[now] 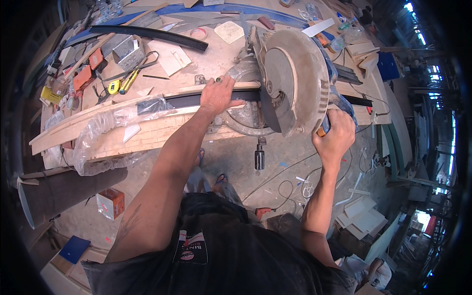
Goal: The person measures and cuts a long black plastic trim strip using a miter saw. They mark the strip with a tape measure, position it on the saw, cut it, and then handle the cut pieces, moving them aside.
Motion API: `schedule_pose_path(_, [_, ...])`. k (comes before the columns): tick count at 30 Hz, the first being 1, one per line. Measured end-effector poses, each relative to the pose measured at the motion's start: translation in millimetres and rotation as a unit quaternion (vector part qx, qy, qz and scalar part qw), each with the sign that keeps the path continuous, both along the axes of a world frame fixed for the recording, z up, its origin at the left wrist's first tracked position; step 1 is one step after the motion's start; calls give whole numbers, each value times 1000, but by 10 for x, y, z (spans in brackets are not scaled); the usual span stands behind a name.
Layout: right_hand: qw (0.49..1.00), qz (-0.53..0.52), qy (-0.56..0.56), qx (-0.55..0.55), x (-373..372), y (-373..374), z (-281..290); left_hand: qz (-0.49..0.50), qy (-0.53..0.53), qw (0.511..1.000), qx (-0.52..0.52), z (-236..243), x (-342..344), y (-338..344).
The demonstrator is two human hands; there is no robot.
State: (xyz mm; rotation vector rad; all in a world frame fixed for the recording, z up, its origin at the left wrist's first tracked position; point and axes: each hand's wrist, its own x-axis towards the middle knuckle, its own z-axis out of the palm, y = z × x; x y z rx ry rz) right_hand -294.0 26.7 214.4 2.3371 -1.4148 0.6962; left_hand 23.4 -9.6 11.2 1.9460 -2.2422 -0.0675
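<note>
A miter saw [302, 73] with a dusty round guard stands at the bench's near edge. My right hand [336, 133] is closed around its blue and orange handle [322, 131]. Left of the blade [269, 112], my left hand [217, 95] grips a long black strip [184, 101] against the wooden fence [244, 85], fingers over the top and thumb stretched toward the blade. Clear plastic wrap [101, 129] covers the strip's left part. The strip passes behind the saw, and a black end [358, 101] shows on the right. Whether the blade touches the strip is hidden.
On the workbench [206, 61] lie a yellow tape measure [113, 87], a metal box [129, 50], a tape roll [198, 33] and another black strip [152, 37]. A clamp knob [259, 158] hangs below the saw. Cables [282, 172] and wood offcuts [361, 216] lie on the floor.
</note>
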Motion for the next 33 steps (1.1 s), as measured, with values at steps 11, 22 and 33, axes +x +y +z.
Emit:
schedule_pose_path(11, [1000,9,-15,-15,-11,9,-69,-1,7,1000,2,26,-2,8])
schedule_pose_path(22, [1000,2,-15,-16,-17,29,-112,1,13,1000,16,78,-8,3])
schedule_pose_path(33, [1000,0,-19,-15,-27,50,-180,-1,22,1000,-10,-4,0,6])
